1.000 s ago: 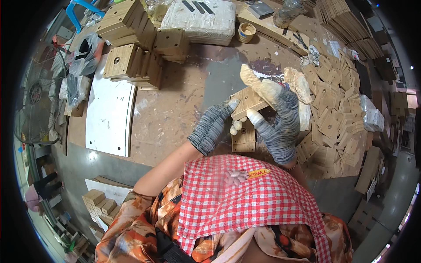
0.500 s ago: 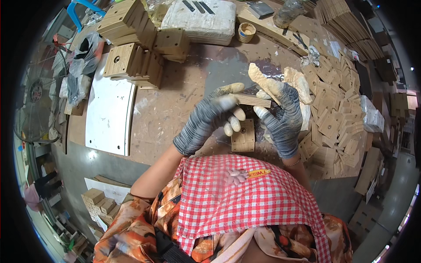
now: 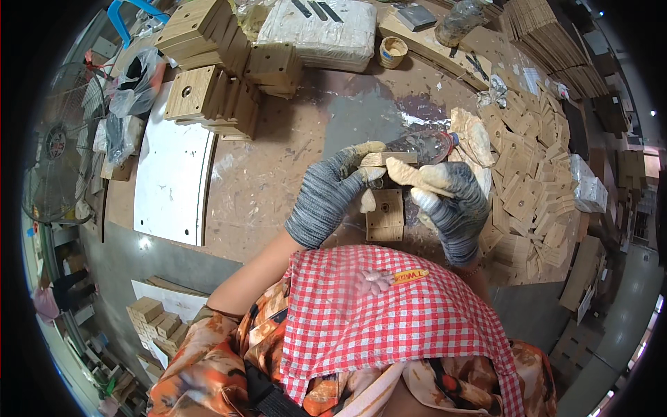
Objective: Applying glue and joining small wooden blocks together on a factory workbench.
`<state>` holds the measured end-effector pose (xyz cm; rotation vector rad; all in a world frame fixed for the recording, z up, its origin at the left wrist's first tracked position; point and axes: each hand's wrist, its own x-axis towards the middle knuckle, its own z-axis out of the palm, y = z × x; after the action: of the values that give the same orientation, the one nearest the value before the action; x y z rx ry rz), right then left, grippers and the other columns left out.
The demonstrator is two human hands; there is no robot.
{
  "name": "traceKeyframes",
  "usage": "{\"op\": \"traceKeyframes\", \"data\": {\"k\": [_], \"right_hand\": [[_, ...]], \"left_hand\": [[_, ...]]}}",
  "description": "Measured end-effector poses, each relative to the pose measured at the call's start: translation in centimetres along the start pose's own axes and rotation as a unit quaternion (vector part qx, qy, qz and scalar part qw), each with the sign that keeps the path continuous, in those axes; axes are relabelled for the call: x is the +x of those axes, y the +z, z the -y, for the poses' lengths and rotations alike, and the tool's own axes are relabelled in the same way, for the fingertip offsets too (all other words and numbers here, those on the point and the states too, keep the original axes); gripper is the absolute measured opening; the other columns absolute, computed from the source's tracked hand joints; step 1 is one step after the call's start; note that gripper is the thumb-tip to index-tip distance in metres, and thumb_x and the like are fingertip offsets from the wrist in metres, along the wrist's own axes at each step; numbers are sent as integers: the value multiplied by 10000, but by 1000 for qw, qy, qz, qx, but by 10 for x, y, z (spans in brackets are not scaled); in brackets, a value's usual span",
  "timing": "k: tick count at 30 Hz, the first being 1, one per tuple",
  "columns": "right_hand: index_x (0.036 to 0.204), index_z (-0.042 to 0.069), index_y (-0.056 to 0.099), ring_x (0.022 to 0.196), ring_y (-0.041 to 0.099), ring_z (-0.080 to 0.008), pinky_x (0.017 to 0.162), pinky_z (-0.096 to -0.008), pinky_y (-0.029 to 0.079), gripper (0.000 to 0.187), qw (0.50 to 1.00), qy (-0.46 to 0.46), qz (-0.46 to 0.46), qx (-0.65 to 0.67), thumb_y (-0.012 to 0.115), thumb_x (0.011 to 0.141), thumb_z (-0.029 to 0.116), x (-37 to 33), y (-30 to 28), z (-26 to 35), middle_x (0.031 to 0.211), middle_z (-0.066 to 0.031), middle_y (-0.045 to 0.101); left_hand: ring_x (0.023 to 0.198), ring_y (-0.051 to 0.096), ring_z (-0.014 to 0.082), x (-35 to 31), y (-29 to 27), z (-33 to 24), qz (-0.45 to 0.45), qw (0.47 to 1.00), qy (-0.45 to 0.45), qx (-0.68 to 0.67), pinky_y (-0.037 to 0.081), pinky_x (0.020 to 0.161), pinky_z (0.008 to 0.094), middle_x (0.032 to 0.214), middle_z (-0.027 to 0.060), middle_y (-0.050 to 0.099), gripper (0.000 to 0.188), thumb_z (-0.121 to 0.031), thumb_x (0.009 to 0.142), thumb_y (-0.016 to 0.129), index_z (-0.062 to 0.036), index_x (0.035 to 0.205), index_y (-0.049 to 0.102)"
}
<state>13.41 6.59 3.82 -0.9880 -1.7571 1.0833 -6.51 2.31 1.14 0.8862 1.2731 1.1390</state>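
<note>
My left hand (image 3: 325, 191), in a grey knit glove with whitish fingertips, is closed around a small wooden block (image 3: 390, 159), held with its narrow edge toward me. My right hand (image 3: 456, 208), gloved the same way, grips a crumpled cream-coloured rag (image 3: 408, 174) and presses it at the block's right end. Below the hands, a square wooden piece (image 3: 384, 217) with a dark hole lies on the table. Just beyond the block, a clear plastic bottle (image 3: 432, 147) lies on its side. A second cream rag (image 3: 471, 131) rests to the right of the bottle.
A large heap of wooden pieces (image 3: 531, 174) covers the table's right side. Stacked wooden blocks (image 3: 208, 97) stand at the back left, beside a white panel (image 3: 170, 184). At the back are a wrapped white package (image 3: 319, 35) and a small cup (image 3: 393, 52).
My right hand has brought the rag down and left onto the block's end. The block has shifted slightly left in my left hand, and the bottle behind now shows.
</note>
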Motion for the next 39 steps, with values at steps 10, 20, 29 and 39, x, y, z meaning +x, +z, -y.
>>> {"op": "traceKeyframes", "data": {"k": [10,20,29,39], "right_hand": [[959,5,652,863,617,-176,777,-303,499,207,995,-64,40,-66,715,779,86,-1,-3,0,928,-69,651],[1226,-67,516,1085,552,-199,967,-313,435,514,982,123,-80,121,680,761,79,7,2,-7,1236,-129,555],[1259,-66,488,1069,566,-167,931,-289,467,494,962,187,-91,179,664,811,43,11,3,-15,1172,-127,585],[1278,-62,479,1068,558,-168,951,-296,442,499,939,221,-87,248,635,824,73,12,8,-10,1159,-128,589]], "left_hand": [[491,555,55,-1,2,-3,4,1000,9,-24,423,411,168,795,53,679,412,-196,902,619,-26,1270,548],[405,490,62,1,-5,-13,43,941,-235,-240,353,362,190,493,-22,492,389,-341,929,592,-101,627,538],[310,438,116,5,-18,-7,176,902,-245,-310,320,290,203,473,78,557,445,-265,987,455,-30,645,613],[527,504,41,2,-22,-16,176,983,-55,4,433,532,185,638,-6,603,331,-295,913,592,-7,1066,647]]}}
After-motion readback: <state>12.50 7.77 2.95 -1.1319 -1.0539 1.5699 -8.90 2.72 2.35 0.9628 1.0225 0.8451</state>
